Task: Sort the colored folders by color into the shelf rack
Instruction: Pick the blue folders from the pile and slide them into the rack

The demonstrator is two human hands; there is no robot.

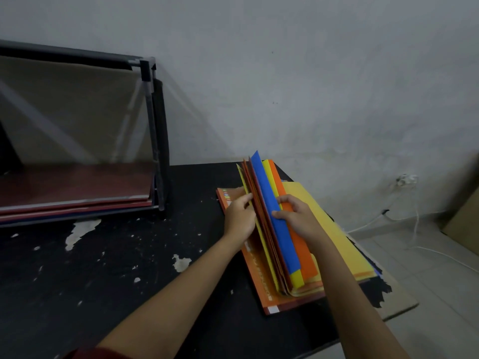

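Two hands: both on the folder pile (305,283) at the right end of the black table (129,268), well apart from the shelf rack (155,125) at the left.
Left hand (239,216): curled on the red-brown folders (260,216), pinching their upper edges and holding them tipped upright.
Right hand (295,216): clasps the blue folder (269,200) from the right side, fingers wrapped onto its face, palm over the orange folder (302,255).
Pile: flat at the bottom, with an orange cover (255,281) lowest on the left and yellow sheets (321,229) spread to the right; stood on edge in the middle, fanned like an open book.
Handling: probably light, thin card; likely to bend easily, slide on its neighbours and crease under a hard squeeze.
Hold: best taken on the long free edge near the middle, with a flat pinch, then supported from below once clear of the pile.
Long axis: runs from the near table edge away toward the wall, far end slanted slightly left.
Facing: folds down in the pile, free edges up, far corners pointing at the wall.
Rack: some red folders (77,187) already lying flat on the lower shelf.
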